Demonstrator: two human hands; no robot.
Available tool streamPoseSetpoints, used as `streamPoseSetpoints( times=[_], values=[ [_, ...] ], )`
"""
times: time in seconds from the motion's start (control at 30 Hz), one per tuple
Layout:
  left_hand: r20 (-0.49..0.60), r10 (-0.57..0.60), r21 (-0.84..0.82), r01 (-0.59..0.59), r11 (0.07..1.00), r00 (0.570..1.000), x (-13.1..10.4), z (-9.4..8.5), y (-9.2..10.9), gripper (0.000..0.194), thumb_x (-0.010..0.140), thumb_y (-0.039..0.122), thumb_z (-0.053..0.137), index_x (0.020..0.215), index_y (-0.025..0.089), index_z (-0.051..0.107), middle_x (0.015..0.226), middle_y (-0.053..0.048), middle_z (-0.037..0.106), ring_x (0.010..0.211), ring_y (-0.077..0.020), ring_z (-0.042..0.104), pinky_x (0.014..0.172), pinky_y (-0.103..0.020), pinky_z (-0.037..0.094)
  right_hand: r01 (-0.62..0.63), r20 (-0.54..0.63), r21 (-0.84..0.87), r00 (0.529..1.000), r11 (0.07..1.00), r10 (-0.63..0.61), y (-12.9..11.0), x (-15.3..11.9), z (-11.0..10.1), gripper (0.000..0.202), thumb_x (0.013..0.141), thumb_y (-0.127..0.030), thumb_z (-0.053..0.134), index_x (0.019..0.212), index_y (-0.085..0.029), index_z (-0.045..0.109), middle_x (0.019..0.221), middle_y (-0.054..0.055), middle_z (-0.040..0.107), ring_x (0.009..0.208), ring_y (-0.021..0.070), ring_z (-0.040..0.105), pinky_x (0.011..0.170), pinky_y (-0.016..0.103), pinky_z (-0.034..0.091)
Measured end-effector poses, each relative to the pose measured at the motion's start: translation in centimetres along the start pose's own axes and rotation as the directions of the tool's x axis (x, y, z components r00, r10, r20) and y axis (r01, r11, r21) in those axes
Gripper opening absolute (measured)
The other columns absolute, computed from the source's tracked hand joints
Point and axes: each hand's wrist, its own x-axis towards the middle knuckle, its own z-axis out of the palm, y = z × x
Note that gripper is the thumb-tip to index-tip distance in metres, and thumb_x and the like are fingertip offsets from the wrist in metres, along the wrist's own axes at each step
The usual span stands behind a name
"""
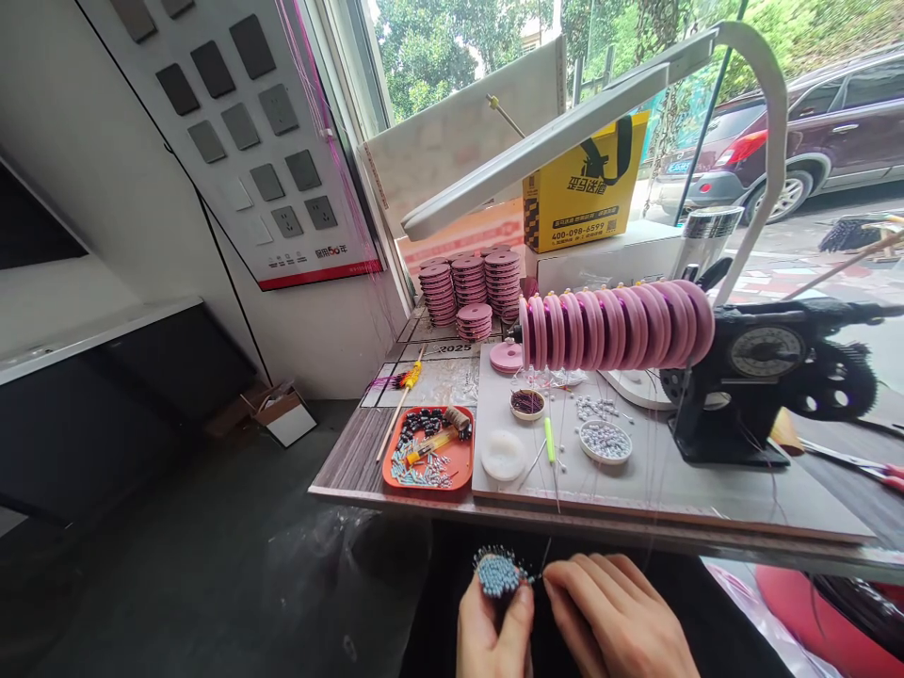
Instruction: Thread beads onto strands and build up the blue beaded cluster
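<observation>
Near the bottom centre, my left hand (494, 631) grips a small round bundle (498, 574) covered in light blue beads, with dark spiky bits around its rim. Just to the right, my right hand (614, 612) has its fingers pinched together close to the bundle's edge. A thin needle-like piece (546, 554) rises by those fingertips; whether they hold it or a thread is too small to tell. Both hands are below the table's front edge, over dark clothing.
On the table (339, 471) are an orange tray (462, 476) of beads, a white dish (504, 456), a bead bowl (605, 442), a green-handled tool (549, 440) and stacked pink discs (474, 322). A black winder (749, 377) carries pink spools (614, 325) beneath a white lamp (551, 141).
</observation>
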Motion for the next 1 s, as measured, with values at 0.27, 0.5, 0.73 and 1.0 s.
streamPoseSetpoints(
  times=[0.27, 0.5, 0.73, 1.0],
  values=[
    [-0.006, 0.212, 0.022, -0.212, 0.977, 0.977, -0.5, 1.3, 0.9, 0.032, 0.046, 0.035, 0.087, 0.061, 0.013, 0.067, 0.056, 0.000, 0.062, 0.050, -0.0082, 0.049, 0.052, -0.018, 0.041, 0.004, 0.073, 0.100, 0.997, 0.995, -0.011, -0.1, 0.8, -0.9, 0.016, 0.093, -0.019, 0.035, 0.085, -0.020, 0.049, 0.062, -0.003, 0.058, 0.050, 0.0080, 0.055, 0.051, 0.017, 0.042],
    [0.159, -0.044, -0.158, 0.070, 0.985, 0.986, -1.6, 2.8, 3.5, 0.038, 0.047, 0.044, 0.085, 0.059, 0.013, 0.065, 0.043, 0.004, 0.050, 0.038, -0.0058, 0.042, 0.038, -0.017, 0.036, 0.149, -0.046, -0.049, 0.987, 0.988, -0.151, 0.0, 0.6, -0.1, 0.025, 0.094, -0.019, 0.031, 0.078, -0.020, 0.051, 0.048, -0.005, 0.049, 0.039, 0.0105, 0.043, 0.045, 0.025, 0.031],
    [0.026, 0.155, -0.385, -0.133, 0.913, 0.988, -1.4, 2.9, 7.5, 0.036, 0.052, 0.034, 0.085, 0.049, 0.015, 0.054, 0.046, 0.007, 0.047, 0.050, -0.0081, 0.050, 0.074, -0.032, 0.056, 0.269, 0.060, -0.179, 0.963, 0.946, -0.262, -0.1, 1.3, -1.1, 0.030, 0.088, -0.007, 0.034, 0.063, -0.022, 0.040, 0.052, -0.004, 0.050, 0.042, 0.0101, 0.044, 0.049, 0.024, 0.031],
    [0.184, -0.114, -0.158, 0.144, 0.977, 0.976, -1.0, 2.6, 6.4, 0.050, 0.046, 0.048, 0.084, 0.066, 0.014, 0.054, 0.040, 0.014, 0.029, 0.034, 0.0021, 0.014, 0.032, -0.010, 0.014, 0.116, 0.061, 0.030, 0.991, 0.993, -0.117, 0.1, 1.2, -1.1, 0.021, 0.091, -0.011, 0.036, 0.077, -0.020, 0.049, 0.063, -0.002, 0.056, 0.052, 0.0106, 0.049, 0.054, 0.024, 0.035]
  ],
)
